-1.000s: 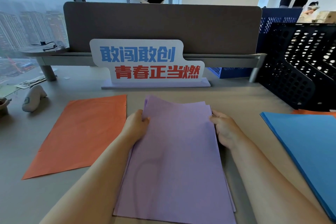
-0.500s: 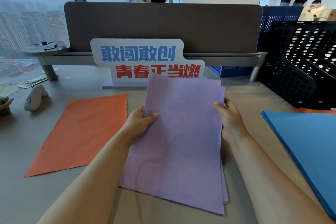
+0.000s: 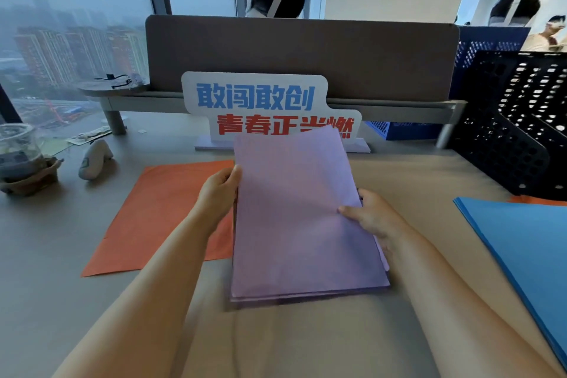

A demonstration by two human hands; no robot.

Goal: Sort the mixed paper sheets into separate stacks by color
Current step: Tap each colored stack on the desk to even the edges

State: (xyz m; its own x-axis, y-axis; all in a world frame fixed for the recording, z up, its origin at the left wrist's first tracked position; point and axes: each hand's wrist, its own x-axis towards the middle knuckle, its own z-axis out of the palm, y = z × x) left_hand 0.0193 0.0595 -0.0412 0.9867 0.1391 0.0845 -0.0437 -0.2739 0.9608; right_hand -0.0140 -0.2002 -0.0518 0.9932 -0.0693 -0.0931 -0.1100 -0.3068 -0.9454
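Readable writing is found on one thing only, a white cut-out sign [image 3: 270, 107] that is set on a pale base [image 3: 359, 146] at the foot of the grey partition [image 3: 368, 61]. Two lines of large, bold Chinese characters are printed on it. The upper line is printed in blue across the sign's left part and is read as 敢闯敢创. The lower line is printed in red, shifted toward the sign's right end, and is read as 青春正当燃. The lower parts of the last three red characters are covered by the top edge of the purple sheets [image 3: 294, 209], which are held up in front of the sign
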